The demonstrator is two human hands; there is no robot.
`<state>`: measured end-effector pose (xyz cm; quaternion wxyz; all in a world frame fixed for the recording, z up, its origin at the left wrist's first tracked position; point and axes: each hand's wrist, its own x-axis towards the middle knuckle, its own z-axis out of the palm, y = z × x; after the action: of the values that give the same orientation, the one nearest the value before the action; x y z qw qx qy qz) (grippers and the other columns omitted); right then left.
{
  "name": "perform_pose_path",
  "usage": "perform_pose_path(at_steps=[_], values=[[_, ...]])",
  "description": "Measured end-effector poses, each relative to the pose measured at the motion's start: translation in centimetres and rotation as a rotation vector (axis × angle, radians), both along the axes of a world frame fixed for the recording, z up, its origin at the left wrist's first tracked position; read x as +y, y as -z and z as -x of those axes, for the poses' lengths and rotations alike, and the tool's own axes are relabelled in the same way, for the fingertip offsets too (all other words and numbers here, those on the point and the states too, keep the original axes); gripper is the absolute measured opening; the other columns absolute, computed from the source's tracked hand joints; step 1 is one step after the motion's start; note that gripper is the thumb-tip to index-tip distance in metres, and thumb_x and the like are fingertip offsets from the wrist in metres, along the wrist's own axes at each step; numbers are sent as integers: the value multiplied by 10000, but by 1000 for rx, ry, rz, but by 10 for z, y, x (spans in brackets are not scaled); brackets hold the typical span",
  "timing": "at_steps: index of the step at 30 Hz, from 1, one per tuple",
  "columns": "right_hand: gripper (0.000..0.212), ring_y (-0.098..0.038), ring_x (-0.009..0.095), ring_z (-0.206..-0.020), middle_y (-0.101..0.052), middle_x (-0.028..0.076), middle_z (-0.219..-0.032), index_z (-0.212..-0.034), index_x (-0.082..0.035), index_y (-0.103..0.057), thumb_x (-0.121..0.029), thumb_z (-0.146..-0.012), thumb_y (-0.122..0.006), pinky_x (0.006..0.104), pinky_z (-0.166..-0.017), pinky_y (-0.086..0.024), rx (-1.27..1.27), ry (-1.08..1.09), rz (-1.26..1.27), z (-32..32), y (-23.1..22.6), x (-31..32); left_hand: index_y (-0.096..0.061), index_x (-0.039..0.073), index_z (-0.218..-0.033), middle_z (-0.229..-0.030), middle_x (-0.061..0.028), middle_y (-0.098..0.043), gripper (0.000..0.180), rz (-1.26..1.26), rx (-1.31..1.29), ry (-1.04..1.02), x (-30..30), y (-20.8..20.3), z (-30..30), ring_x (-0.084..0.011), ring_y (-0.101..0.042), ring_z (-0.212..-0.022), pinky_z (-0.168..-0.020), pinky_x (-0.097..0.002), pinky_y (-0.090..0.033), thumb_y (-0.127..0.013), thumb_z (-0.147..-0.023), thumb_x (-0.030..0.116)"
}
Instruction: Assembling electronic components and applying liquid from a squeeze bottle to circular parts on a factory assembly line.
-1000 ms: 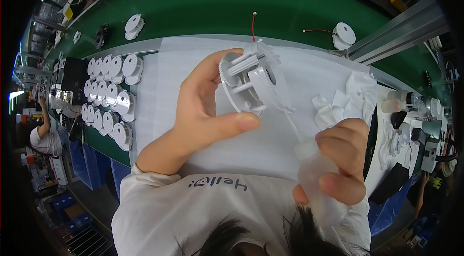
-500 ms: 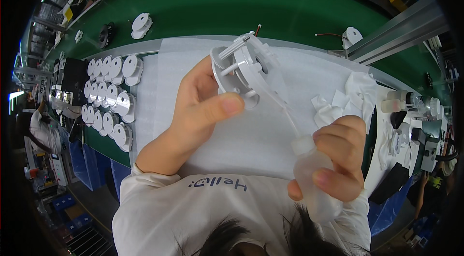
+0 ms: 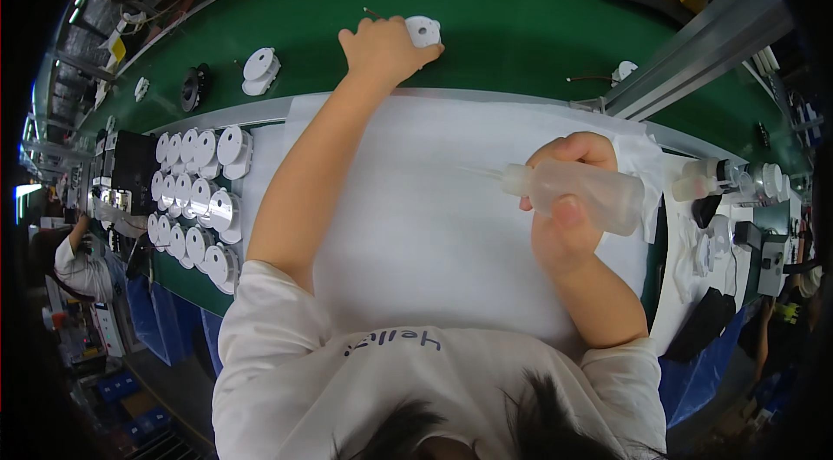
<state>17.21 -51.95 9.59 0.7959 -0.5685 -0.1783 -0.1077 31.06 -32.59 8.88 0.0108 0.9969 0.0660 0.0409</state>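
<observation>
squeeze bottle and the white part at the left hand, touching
Apart: the head view shows white sheet and green surface between the squeeze bottle and white part.

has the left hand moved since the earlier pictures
Yes, the left hand has moved forward, from over the white sheet to past its far edge, over the green surface.

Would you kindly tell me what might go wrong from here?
The squeeze bottle is held nearly level in the right hand, nozzle over the white sheet, so any liquid might drip there. The thin wire sticks out beside the left hand at the white part, so it could perhaps get snagged.
</observation>
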Motion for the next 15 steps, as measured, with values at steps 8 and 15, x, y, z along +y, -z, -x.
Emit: perform_pose_path(at_steps=[8,15], values=[[605,-457,115,-509,-485,80,-678,-953,-40,-386,-514,-667,-630,220,-444,-388,-32,102,43,-5,-6,-7,-586,86,-1041,-1054,-114,-566,671,-55,121,-376,81,-22,-14,-283,-527,-1002,-788,-398,-434,-562,-634,619],[512,-468,89,-647,-498,74,-812,-1003,8,-374,-278,-701,-673,207,-574,-397,-192,-108,9,-6,0,-17,-631,19,-922,-933,-178,-607,539,-27,130,-391,187,6,-29,-285,-591,-872,-759,-321,-463,-636,-627,471]])
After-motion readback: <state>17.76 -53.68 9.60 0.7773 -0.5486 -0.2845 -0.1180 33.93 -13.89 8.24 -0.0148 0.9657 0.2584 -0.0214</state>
